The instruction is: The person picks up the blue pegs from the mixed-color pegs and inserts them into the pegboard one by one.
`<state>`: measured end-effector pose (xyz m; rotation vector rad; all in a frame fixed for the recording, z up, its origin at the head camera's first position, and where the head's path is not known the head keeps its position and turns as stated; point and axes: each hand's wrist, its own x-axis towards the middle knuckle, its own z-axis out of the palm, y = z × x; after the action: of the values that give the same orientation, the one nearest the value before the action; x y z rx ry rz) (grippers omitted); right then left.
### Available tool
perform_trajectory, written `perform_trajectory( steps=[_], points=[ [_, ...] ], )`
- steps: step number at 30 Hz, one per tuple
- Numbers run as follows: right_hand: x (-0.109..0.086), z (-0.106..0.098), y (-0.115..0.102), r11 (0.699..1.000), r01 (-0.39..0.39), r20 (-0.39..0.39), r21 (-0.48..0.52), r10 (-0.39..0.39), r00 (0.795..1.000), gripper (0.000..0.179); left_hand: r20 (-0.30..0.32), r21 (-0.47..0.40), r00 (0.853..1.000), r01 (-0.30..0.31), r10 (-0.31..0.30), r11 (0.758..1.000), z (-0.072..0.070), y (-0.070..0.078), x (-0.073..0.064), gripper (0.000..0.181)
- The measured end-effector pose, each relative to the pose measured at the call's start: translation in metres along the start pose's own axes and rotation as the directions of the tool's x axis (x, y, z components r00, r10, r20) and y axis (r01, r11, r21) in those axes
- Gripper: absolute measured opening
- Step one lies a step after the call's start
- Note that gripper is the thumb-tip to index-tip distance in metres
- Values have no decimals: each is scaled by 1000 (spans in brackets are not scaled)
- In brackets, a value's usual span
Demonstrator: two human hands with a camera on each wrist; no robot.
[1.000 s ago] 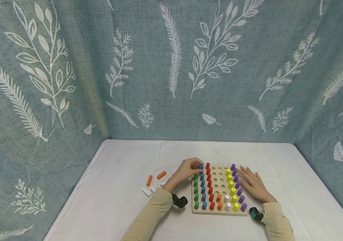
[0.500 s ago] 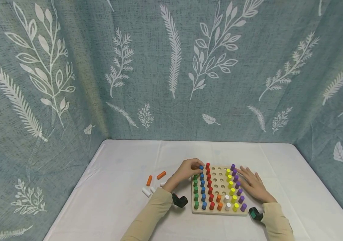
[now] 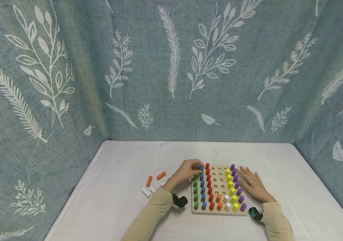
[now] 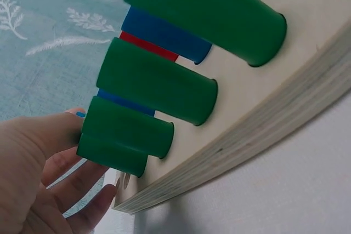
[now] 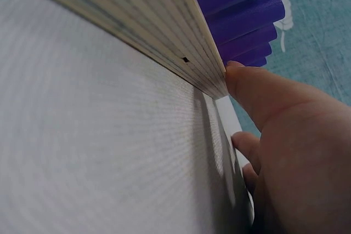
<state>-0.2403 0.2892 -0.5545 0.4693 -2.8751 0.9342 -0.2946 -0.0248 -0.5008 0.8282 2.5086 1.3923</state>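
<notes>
At the far left of a wooden pegboard [image 3: 219,213], my left hand [image 3: 186,170] pinches a blue peg [image 3: 201,168] between thumb and fingers. That peg stands upright at the far end of the blue column. In the left wrist view, green pegs [image 4: 159,80] cover most of the blue peg. My right hand [image 3: 253,185] lies with fingers extended along the board's right side. The right wrist view has its thumb [image 5: 249,89] against the board's edge, close to the purple pegs [image 5: 247,20].
Red pegs [image 3: 210,190] and yellow pegs [image 3: 230,184] stand in columns, with bare holes between them. Two orange pegs [image 3: 219,206] and two white ones fill the near end. Loose orange pegs [image 3: 161,175] and white pegs [image 3: 146,192] lie left on the white table [image 3: 114,214].
My left hand and the pinched blue peg have sunk very slightly toward the board. The right hand keeps its place.
</notes>
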Motion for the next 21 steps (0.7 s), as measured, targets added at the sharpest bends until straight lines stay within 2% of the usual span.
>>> perform_trajectory(
  steps=[11, 21],
  points=[
    [0, 1, 0, 1000, -8, -1, -1, 8, 1000, 51, 35, 59, 999, -28, 26, 998, -4, 3, -1, 19],
    [1, 1, 1, 1000, -9, 3, 1, 9, 1000, 51, 14, 54, 997, -77, 77, 996, -16, 7, -4, 21]
  ],
)
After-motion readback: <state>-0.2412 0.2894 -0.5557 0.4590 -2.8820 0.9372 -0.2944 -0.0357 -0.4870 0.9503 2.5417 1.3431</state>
